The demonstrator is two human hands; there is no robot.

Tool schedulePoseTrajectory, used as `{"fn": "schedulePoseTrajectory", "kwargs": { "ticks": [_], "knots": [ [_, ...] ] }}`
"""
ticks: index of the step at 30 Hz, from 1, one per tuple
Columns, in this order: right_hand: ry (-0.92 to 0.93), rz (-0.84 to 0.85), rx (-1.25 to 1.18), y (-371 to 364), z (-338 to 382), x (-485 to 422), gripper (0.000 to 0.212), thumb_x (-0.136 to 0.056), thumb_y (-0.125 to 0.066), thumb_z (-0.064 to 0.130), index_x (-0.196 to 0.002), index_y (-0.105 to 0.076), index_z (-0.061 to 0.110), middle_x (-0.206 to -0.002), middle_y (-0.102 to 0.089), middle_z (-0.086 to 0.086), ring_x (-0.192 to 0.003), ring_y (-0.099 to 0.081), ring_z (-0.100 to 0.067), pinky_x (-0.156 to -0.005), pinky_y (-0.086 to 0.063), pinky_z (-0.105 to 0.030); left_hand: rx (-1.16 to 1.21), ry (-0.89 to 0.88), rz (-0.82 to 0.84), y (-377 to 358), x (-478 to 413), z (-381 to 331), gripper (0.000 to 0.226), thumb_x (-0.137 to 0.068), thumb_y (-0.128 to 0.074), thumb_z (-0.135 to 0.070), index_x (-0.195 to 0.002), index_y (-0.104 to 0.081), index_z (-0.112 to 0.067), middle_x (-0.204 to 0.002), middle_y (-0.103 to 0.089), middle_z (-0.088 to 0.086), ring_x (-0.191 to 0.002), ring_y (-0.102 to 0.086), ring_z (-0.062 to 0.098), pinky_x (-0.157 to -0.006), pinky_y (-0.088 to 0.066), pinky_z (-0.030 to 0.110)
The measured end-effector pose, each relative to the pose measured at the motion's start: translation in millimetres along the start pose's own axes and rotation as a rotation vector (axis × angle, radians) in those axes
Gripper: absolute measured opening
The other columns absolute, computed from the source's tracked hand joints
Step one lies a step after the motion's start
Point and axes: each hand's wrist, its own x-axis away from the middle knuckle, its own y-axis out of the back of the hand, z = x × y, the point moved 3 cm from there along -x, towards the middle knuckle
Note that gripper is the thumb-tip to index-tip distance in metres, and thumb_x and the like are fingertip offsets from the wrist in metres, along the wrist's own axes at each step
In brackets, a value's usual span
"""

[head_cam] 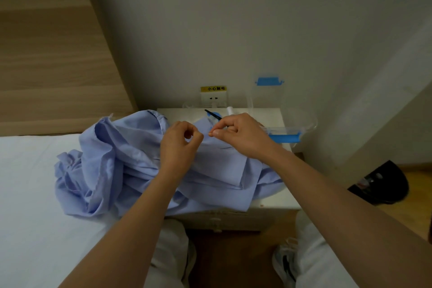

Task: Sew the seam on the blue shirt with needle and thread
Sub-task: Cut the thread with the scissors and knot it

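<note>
The bed (30, 182) carries most of the crumpled blue shirt (121, 163). Its flatter part spreads rightward over the small table (273, 203), directly beneath both hands.

The left hand (180, 145) hovers with fingers curled, its grip pressed thumb to forefinger, likely on the thread, which is too fine to see. The right hand (243, 135) pinches a pale sliver, seemingly the needle (208, 134). It lies roughly level and points left towards the other grip, which it almost touches. Both hang just above the cloth, the right slightly nearer the flat panel.

I cannot pick out the seam to be sewn, and a clear box (284, 137) is partly hidden behind the right hand.
</note>
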Motion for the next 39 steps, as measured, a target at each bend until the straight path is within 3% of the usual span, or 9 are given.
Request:
{"fn": "schedulePoseTrajectory", "kwargs": {
  "ticks": [5, 9, 14, 17, 22, 25, 30, 35, 39],
  "knots": [
    [0.023, -0.006, 0.006, 0, 2, -1, 0.016, -0.094, -0.062, 0.017, -0.096, -0.073, 0.006, -0.035, -0.044, 0.023, -0.04, -0.046, 0.002, -0.06, -0.043, -0.015, -0.052, -0.027, -0.027, 0, -1, -3, 0.01, -0.088, -0.054, -0.016, -0.078, -0.055, -0.014, -0.077, -0.054, 0.001, -0.067, -0.048, 0.013, -0.062, -0.039, 0.023],
    [0.0, 0.021, -0.002, -1, -1, -1, 0.016, -0.094, -0.061, 0.017, -0.095, -0.071, 0.005, -0.035, -0.044, 0.025, -0.041, -0.047, 0.005, -0.052, -0.035, -0.008, -0.034, 0.037, 0.001, 0, 0, -4, 0.012, -0.092, -0.05, -0.013, -0.081, -0.053, -0.009, -0.076, -0.053, 0.003, -0.064, -0.046, 0.013, -0.061, -0.038, 0.025],
    [-0.055, -0.013, -0.062, -2, -12, -5, 0.014, -0.094, -0.061, 0.023, -0.092, -0.072, 0.013, -0.038, -0.038, 0.012, -0.039, -0.032, -0.006, -0.051, -0.033, -0.02, 0.742, 0.481, -0.011, 5, -5, -10, 0.021, -0.096, -0.038, -0.008, -0.086, -0.056, -0.007, -0.093, -0.069, 0.004, -0.084, -0.063, 0.017, -0.072, -0.051, 0.025],
    [-0.084, -0.048, -0.125, 0, -12, -5, 0.012, -0.092, -0.062, 0.025, -0.086, -0.072, 0.021, -0.056, -0.057, -0.008, -0.053, -0.045, -0.024, -0.063, -0.036, -0.028, 1.097, 0.628, -0.008, 12, -13, -21, 0.029, -0.098, -0.035, -0.01, -0.073, -0.049, -0.012, -0.096, -0.071, 0.005, -0.088, -0.067, 0.018, -0.067, -0.052, 0.024],
    [-0.106, -0.056, -0.15, 13, 6, 0, 0.014, -0.094, -0.061, 0.022, -0.089, -0.072, 0.013, -0.053, -0.06, 0.008, -0.05, -0.051, -0.005, -0.057, -0.041, -0.017, 1.492, 0.688, -0.166, 30, -20, -28, 0.032, -0.099, -0.037, -0.007, -0.07, -0.05, -0.008, -0.071, -0.072, 0.005, -0.076, -0.066, 0.019, -0.054, -0.055, 0.021],
    [-0.105, -0.053, -0.183, 18, 17, 3, 0.012, -0.091, -0.065, 0.027, -0.083, -0.072, 0.023, -0.076, -0.062, -0.018, -0.067, -0.049, -0.03, -0.06, -0.042, -0.031, 1.457, 0.652, -0.32, 43, -23, -25, 0.029, -0.097, -0.038, -0.009, -0.07, -0.047, -0.009, -0.054, -0.065, 0.001, -0.066, -0.06, 0.018, -0.057, -0.054, 0.023],
    [-0.078, -0.058, -0.199, 29, 36, 12, 0.013, -0.092, -0.064, 0.018, -0.092, -0.072, 0.008, -0.071, -0.066, 0.003, -0.051, -0.054, 0.004, -0.052, -0.037, -0.005, 1.311, 0.635, -0.389, 52, -20, -30, 0.028, -0.096, -0.035, -0.005, -0.07, -0.043, -0.011, -0.043, -0.054, -0.001, -0.055, -0.05, 0.016, -0.058, -0.049, 0.022],
    [-0.075, -0.104, -0.288, 43, 50, 27, 0.02, -0.095, -0.057, 0.012, -0.103, -0.066, -0.003, -0.039, -0.048, 0.019, -0.034, -0.039, 0.0, -0.039, -0.03, -0.009, 1.162, 0.646, -0.393, 61, -19, -15, 0.03, -0.096, -0.032, -0.005, -0.067, -0.043, -0.01, -0.042, -0.051, -0.001, -0.054, -0.047, 0.016, -0.055, -0.045, 0.022],
    [-0.081, -0.095, -0.251, 44, 58, 36, 0.021, -0.096, -0.057, 0.012, -0.104, -0.067, -0.004, -0.037, -0.048, 0.022, -0.036, -0.045, 0.005, -0.039, -0.031, -0.008, 0.865, 0.583, -0.222, 60, -8, -15, 0.023, -0.096, -0.037, -0.002, -0.077, -0.048, -0.009, -0.072, -0.058, 0.007, -0.066, -0.057, 0.017, -0.066, -0.051, 0.023]
  ]
}}
